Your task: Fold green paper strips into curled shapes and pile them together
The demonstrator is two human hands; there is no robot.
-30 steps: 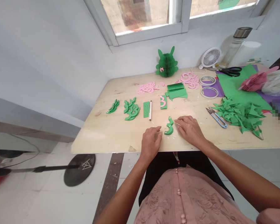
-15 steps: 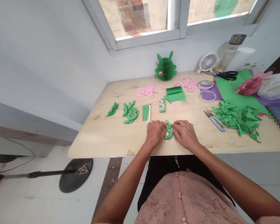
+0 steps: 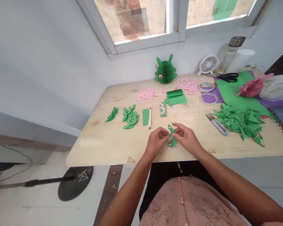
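Observation:
A curved green paper cutout (image 3: 171, 143) with small white marks is held near the table's front edge. My left hand (image 3: 157, 141) pinches its left side between thumb and finger. From the right, my right hand (image 3: 185, 137) has thumb and fingers closed on the same cutout. Beyond my hands lie a white pen (image 3: 150, 118), a green paper strip (image 3: 145, 117) and a green card (image 3: 164, 114) bearing a pink curved cutout (image 3: 162, 108). To the left is a pile of green cutouts (image 3: 131, 118), with a smaller green stack (image 3: 111, 115) farther left.
Pink cutouts (image 3: 147, 94) and a green honeycomb paper figure (image 3: 165, 71) are toward the wall. On the right are thread snips (image 3: 218, 125), green scraps (image 3: 241, 121), two tape rolls (image 3: 208, 99), black scissors (image 3: 228, 77), a small fan (image 3: 208, 65) and a bottle (image 3: 232, 53).
The green cutout has gone from lying flat between my hands to being lifted and tilted in my fingers. Both hands have shifted slightly, and the camera view has moved a little.

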